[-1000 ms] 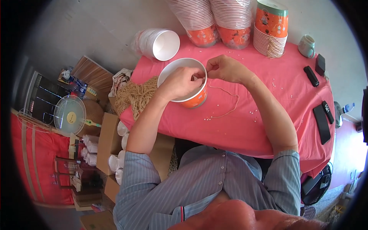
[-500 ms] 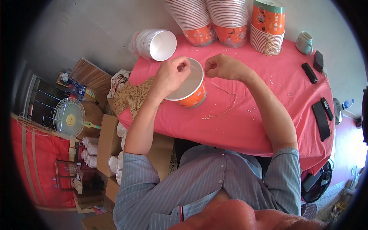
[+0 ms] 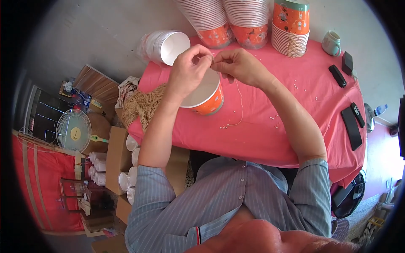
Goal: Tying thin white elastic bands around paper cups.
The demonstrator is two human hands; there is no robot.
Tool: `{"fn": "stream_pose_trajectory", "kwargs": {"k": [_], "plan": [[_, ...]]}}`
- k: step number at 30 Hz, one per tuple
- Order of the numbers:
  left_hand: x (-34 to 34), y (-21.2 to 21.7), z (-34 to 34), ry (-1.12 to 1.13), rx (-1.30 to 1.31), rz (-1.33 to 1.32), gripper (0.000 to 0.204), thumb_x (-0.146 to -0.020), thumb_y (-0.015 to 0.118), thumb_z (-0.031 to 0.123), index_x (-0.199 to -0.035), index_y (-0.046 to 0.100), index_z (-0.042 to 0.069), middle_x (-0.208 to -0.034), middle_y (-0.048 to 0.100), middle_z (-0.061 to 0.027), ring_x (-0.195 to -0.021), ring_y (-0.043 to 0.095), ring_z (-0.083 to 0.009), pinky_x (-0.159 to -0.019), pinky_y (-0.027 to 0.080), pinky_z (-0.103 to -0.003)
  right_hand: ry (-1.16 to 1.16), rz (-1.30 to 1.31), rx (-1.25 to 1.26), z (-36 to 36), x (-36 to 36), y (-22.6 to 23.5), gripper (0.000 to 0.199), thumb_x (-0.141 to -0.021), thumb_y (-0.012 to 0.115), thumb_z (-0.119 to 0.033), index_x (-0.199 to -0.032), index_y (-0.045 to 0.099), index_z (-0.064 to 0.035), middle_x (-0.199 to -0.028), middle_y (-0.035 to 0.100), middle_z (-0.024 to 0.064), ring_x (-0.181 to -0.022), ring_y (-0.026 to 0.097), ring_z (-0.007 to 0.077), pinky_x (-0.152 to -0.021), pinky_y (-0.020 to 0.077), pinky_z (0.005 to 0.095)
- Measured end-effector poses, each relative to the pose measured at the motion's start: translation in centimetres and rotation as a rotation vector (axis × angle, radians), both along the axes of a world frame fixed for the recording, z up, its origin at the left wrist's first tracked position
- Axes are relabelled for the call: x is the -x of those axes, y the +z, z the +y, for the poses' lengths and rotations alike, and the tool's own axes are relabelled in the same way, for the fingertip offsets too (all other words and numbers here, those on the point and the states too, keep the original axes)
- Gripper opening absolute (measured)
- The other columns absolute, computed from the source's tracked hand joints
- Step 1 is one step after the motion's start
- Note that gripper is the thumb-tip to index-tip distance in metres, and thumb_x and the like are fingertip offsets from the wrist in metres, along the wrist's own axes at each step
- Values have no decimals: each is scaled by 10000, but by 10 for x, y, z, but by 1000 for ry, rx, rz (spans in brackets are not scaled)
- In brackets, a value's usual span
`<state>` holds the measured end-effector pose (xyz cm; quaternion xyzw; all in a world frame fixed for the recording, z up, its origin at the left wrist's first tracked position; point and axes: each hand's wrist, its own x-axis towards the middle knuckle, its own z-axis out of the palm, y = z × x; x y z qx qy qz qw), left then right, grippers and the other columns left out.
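An orange paper bucket with a white inside (image 3: 205, 96) stands on the pink tablecloth (image 3: 261, 135). My left hand (image 3: 188, 69) rests over its far rim, fingers pinched. My right hand (image 3: 236, 64) is close beside it, also pinched on a thin pale string (image 3: 241, 105). The string hangs from my fingers down onto the cloth, ending near small white beads (image 3: 223, 126). Both hands meet at the bucket's far edge.
Stacks of orange paper buckets (image 3: 249, 19) line the back of the table, with a stack of white cups (image 3: 166, 45) lying at the left. A bundle of tan string (image 3: 141, 105) sits at the left edge. A mug (image 3: 331, 43) and dark remotes (image 3: 351, 126) lie right. Cardboard boxes (image 3: 118, 156) and a fan (image 3: 74, 130) stand on the floor.
Both hands and the bucket have moved further from me and up in the picture. My hands have come closer together at the bucket's far rim, and the string now hangs lower.
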<state>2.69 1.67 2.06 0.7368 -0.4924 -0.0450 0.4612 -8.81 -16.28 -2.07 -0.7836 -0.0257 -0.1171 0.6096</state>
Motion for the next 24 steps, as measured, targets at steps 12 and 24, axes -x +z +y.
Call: {"fn": "stream_pose_trajectory", "kwargs": {"k": [12,24], "plan": [[1,-29,-15,-92,-88,421,178,-1100,627,148,-1180,714,15,-951,766,-24,-760,675,-74,-615,507,-238,-4,-55,-443,-21,-9,-8,164,-1089,721,-215,-1038,750,-62,-763,682,5,-623,648,104,-589,494,254],[-34,-16,-39,87,-278,241,203,-1058,665,169,-1050,751,-16,-814,726,-39,-631,608,-81,-560,475,-278,-168,39,-212,-60,15,15,194,-1038,732,-179,-1177,759,-47,-830,695,7,-598,633,82,-549,518,246]]}}
